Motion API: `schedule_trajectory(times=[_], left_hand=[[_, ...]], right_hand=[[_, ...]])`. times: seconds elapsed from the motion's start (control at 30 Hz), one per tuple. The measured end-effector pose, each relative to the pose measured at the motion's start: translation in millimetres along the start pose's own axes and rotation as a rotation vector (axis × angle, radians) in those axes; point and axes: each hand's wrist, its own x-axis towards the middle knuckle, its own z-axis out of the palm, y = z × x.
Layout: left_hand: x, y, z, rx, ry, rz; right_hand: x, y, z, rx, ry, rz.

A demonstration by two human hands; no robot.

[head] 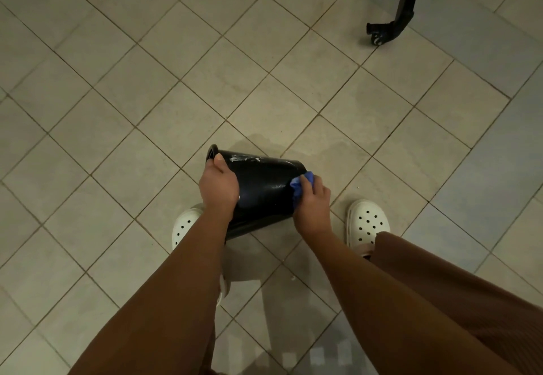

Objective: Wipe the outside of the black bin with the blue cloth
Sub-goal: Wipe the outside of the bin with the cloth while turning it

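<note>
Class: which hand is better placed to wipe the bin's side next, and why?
Right: the right hand holds the blue cloth against the black bin, while the left hand grips its rim.

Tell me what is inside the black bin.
The black bin is tipped, mouth facing left; the left hand grips its rim. Only a sliver of the opening shows, so the inside is hidden by its own wall.

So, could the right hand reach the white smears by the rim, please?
Probably yes: bare black bin wall lies between the right hand and the white smears; the left hand grips the rim beside them.
</note>
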Motion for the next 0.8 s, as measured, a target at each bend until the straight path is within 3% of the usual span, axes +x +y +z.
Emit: schedule_trajectory(times=[0.2,0.43,0.63,0.8], left_hand=[[-1.4,1.9,-0.2,-0.032,-0.037,-0.009],[-0.9,-0.1,-0.6,-0.007,-0.031,0.026],[0.2,-0.3,-1.7,0.024,-0.047,0.05],[-6.2,-2.2,-3.3,0.06,-0.044,0.081]], right_hand=[[-1.5,-25.1,8.8,0.003,-0.029,-0.217],[12.5,-0.7,-10.2,0.055,-0.081,0.105],[12.0,-24.9,-0.3,-0.078,-0.108,-0.094],[24.8,0.2,-11.9,0.058,-0.142,0.179]])
